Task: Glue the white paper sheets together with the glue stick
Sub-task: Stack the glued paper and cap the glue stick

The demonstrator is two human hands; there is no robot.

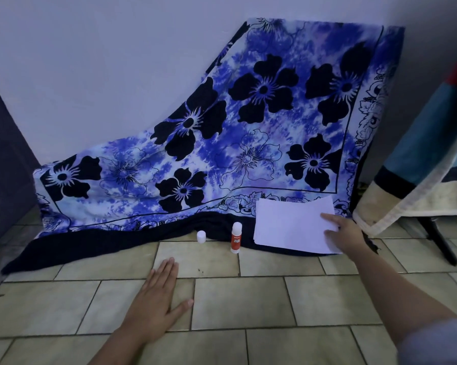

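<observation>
White paper sheets (288, 225) lie stacked on the dark hem of a blue flowered cloth (248, 122), right of centre. My right hand (346, 234) rests flat on their right edge, fingers spread, pressing on them rather than gripping. A glue stick (236, 238) with a red label stands upright and uncapped just left of the sheets. Its white cap (201, 236) stands a short way further left. My left hand (156, 296) lies flat and open on the tiled floor, nearer to me, holding nothing.
The cloth drapes from the wall down onto the beige tiled floor (274, 299). A dark panel (3, 167) stands at the left. At the right hangs a striped towel (419, 167) above a black stand leg (440, 241).
</observation>
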